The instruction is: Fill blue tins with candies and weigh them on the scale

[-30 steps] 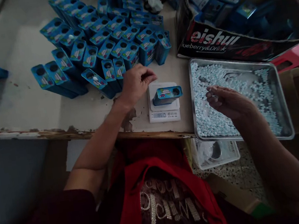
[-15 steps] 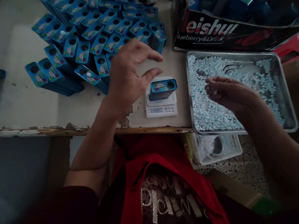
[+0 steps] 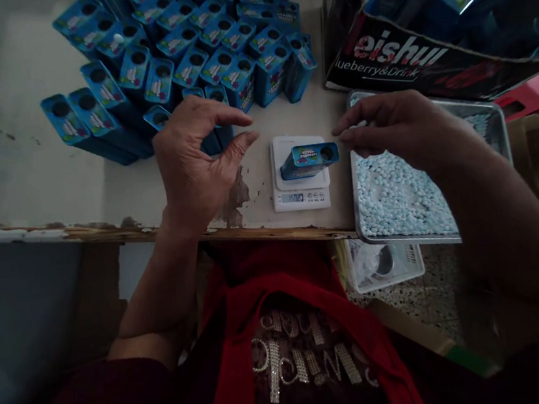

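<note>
A blue candy tin with a round hole in its top stands upright on a small white digital scale. The scale's display is lit, its digits partly blurred. Left of the scale my left hand hovers empty, thumb and fingers apart in a C shape. My right hand is pinched just right of the tin's holed end, apart from it, with a small pale candy showing between the fingertips. Beneath that hand lies a metal tray covered with small light-blue and white candies.
Many blue tins stand in rows at the back left, and more lie at the left edge. A black cardboard box filled with tins is behind the tray. Below the table edge sits a white plastic basket.
My right hand has moved left from over the tray to beside the tin. My left hand has drawn back leftward from the scale. The view has shifted slightly, and the display digits differ.
</note>
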Action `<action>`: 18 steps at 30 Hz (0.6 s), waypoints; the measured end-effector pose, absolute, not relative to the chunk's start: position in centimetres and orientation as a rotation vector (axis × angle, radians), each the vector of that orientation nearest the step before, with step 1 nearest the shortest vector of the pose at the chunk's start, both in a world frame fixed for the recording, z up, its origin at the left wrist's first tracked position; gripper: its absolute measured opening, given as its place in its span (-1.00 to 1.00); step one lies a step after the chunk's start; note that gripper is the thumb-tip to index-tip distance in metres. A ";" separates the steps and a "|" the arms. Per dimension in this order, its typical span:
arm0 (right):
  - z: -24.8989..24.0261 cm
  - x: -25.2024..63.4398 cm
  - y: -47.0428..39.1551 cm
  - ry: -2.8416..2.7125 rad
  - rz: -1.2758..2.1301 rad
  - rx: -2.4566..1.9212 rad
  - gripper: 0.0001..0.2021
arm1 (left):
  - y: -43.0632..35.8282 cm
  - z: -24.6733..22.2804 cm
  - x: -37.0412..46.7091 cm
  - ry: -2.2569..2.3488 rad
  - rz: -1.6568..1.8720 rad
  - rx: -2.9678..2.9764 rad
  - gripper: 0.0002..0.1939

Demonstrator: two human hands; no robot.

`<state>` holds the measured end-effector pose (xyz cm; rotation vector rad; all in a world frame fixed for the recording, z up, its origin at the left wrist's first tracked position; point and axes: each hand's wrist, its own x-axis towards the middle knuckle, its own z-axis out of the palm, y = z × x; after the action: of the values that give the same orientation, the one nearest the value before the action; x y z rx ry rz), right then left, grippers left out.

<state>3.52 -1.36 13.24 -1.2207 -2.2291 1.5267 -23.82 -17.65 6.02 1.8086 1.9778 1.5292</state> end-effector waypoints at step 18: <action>14.1 3.1 -1.4 -2.701 1.033 -1.172 -0.82 | -16.0 1.3 -21.8 1.684 1.317 1.803 -0.47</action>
<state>3.08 -1.42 14.07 -1.1724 -2.7008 1.0333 -21.81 -16.01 1.27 1.8031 1.6837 1.3166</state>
